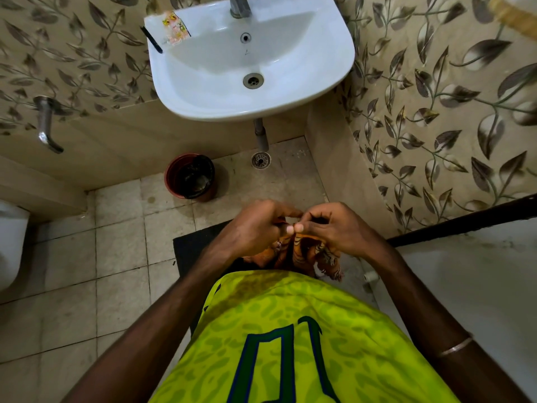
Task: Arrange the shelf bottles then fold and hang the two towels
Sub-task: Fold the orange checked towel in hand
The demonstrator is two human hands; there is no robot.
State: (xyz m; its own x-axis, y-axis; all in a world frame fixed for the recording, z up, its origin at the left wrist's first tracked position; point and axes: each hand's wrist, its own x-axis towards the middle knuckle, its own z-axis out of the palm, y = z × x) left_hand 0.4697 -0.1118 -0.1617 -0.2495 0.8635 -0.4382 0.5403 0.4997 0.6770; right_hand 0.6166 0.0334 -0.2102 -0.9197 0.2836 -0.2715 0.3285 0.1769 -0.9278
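Nearest the camera, a bright yellow-green patterned jersey (290, 330) fills the lower field. Just beyond it, the left hand (255, 228) and the right hand (340, 228) meet thumb to thumb, each pinching the upper edge of an orange tiger-print cloth towel (308, 254). The towel hangs bunched directly below both hands, in front of the person's waist and above a dark floor mat (191, 245); its lower corner trails below the right hand. Beyond the hands stands a dark red plastic bin (190, 175) on the tiled floor, and farther beyond them a white ceramic wall basin (250, 62) carrying a small colourful packet (174, 27) and a thin black stick-like object (151, 39) on its rim.

Progress, as judged here: the folding of one towel appears to be at an early stage, edges brought together but no neat fold visible. No shelf, bottles, second towel or hanging rail is in view, so the bottle arrangement cannot be assessed. Hanging remains undone for this towel.
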